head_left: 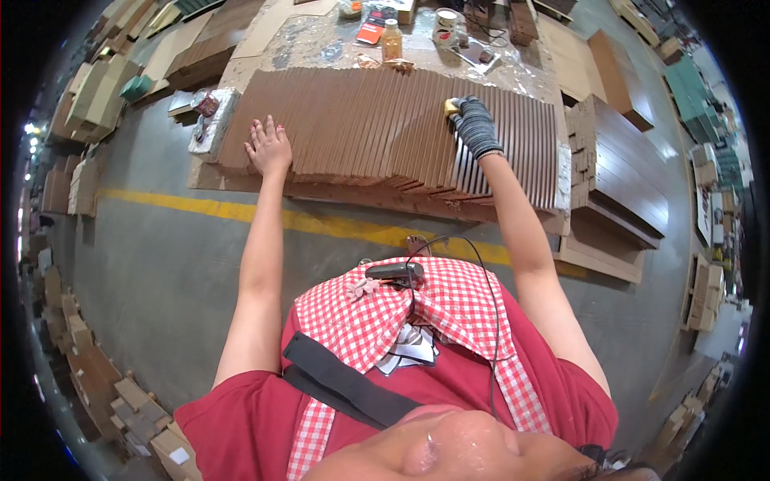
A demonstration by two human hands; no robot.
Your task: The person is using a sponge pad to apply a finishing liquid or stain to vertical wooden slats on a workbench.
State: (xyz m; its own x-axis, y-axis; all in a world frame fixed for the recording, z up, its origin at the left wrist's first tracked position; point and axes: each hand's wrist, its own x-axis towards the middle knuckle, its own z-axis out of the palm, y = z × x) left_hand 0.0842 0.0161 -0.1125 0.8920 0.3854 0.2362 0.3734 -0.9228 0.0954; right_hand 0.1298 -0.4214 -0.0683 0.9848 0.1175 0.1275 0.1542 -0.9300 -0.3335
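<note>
- Left hand [269,148]: bare, fingers spread flat on the row of dark brown wooden slats [377,128], holding nothing.
- Right hand [475,124]: dark knit glove, fingers closed on a small yellow sponge block [451,104] pressed to the slats.
- Slats stand edge-up on the bench [513,72].

A grey concrete floor [152,264] carries a yellow painted line [241,212] running across it. Stacks of cut wood blocks [96,377] line the left side, and more piles [706,297] stand at the right. Beyond the far edge of the worktop [313,40] sit flat cardboard sheets [192,40] and dark brown boards [626,160].
</note>
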